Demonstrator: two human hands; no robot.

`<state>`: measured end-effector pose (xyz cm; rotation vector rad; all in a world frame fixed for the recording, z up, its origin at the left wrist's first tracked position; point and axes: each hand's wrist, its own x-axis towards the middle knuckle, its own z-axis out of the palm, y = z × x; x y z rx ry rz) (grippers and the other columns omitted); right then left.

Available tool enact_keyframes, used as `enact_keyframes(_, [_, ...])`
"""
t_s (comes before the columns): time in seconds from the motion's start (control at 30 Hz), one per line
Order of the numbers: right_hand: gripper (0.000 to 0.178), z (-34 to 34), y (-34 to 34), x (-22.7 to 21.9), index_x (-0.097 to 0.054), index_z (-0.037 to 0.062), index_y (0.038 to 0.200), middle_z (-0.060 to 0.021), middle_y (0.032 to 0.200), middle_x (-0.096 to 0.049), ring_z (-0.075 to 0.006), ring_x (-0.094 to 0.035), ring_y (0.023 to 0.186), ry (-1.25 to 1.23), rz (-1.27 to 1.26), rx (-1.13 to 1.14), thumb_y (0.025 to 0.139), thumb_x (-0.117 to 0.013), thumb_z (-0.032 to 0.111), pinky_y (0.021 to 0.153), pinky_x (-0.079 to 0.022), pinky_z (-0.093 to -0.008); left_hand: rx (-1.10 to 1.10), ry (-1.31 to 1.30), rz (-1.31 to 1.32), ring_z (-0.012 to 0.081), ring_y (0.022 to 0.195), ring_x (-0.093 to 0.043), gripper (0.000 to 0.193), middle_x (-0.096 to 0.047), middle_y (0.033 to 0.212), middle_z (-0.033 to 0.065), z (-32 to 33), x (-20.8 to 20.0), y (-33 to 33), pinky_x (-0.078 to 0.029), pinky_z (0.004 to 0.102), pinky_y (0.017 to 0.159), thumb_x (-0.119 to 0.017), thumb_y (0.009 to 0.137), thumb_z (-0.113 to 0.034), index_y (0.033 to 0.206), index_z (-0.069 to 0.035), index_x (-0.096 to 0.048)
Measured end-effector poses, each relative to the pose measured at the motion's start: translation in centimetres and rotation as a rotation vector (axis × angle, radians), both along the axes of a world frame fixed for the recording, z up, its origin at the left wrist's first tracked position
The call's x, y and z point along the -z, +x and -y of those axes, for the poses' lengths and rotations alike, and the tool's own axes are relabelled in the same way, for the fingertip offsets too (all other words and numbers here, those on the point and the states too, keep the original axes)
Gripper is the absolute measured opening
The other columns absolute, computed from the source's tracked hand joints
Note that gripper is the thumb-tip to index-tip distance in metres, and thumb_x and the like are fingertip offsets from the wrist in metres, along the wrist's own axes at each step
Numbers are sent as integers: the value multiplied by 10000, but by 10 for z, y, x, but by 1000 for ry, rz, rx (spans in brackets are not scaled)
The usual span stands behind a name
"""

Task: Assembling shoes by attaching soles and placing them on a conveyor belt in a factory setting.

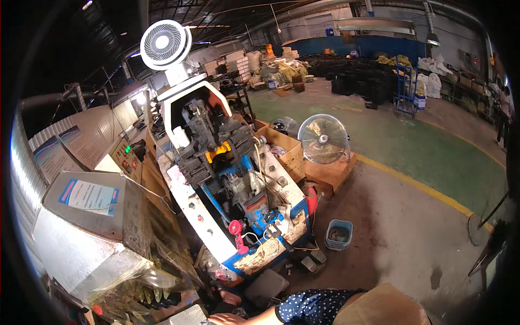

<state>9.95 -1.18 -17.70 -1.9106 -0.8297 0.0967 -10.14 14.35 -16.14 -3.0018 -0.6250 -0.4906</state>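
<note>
An arm in a dark blue polka-dot sleeve point(311, 306), which I take for my left, reaches leftward along the lower edge. My left hand point(225, 318) is at the end of it, partly cut off by the picture's edge, so its grip cannot be made out. Close beside the fingers lies a pale grey, flat-topped block point(188, 315). Beige cloth point(383, 306) fills the area right of the sleeve. My right hand is out of view. Ahead stands a white-and-blue machine point(206, 227) with dark, dirty metal parts and a yellow piece point(218, 151). A small pink fan point(236, 230) sits at its near end.
At left is a grey metal cabinet point(81, 216) with a paper sheet. A white round fan point(164, 44) tops the machine. Right of it are a wooden crate point(290, 157), a floor fan point(324, 138), a plastic bucket point(338, 235) and a foot pedal point(310, 263). A blue trolley point(405, 89) stands farther back.
</note>
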Motion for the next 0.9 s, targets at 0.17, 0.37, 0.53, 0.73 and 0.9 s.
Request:
enact_keyframes(0.17, [655,10,-1,6,-407,102,1412,-174,1422,-422,-355,-433,1296,97,300,106,879,-618,418,1057,-371,-500,28,-10,-3,429,1183,-523,488,-553,1273,292,-1,-1,13,-393,500,1039,-480,979,-328,1323,13,-539])
enact_keyframes(0.37, [636,23,0,-16,-427,90,1392,-177,1362,-475,-359,-448,1273,182,288,54,870,-642,382,1037,-388,-492,4,-42,-30,424,1185,-524,480,-556,1272,289,-11,6,-1,-394,499,1039,-484,978,-320,1315,16,-545])
enact_keyframes(0.53, [600,32,4,-21,-432,157,1390,-145,1393,-441,-355,-410,1303,131,52,18,875,-630,393,1068,-350,-483,-98,-72,55,420,1187,-525,473,-558,1271,287,-11,9,7,-394,497,1040,-486,977,-313,1308,18,-550])
enact_keyframes(0.73, [598,27,-5,-31,-398,200,1418,-119,1455,-383,-339,-359,1345,70,30,-54,896,-607,405,1089,-324,-488,-149,-119,102,415,1189,-526,464,-561,1270,284,-12,20,11,-394,496,1040,-489,976,-305,1300,20,-556])
enact_keyframes(0.9, [582,30,-6,-43,-417,187,1408,-119,1427,-421,-330,-394,1322,100,86,-22,895,-621,369,1079,-339,-471,-191,-143,102,411,1191,-527,457,-563,1269,281,-13,26,-3,-394,495,1041,-492,976,-299,1294,23,-561])
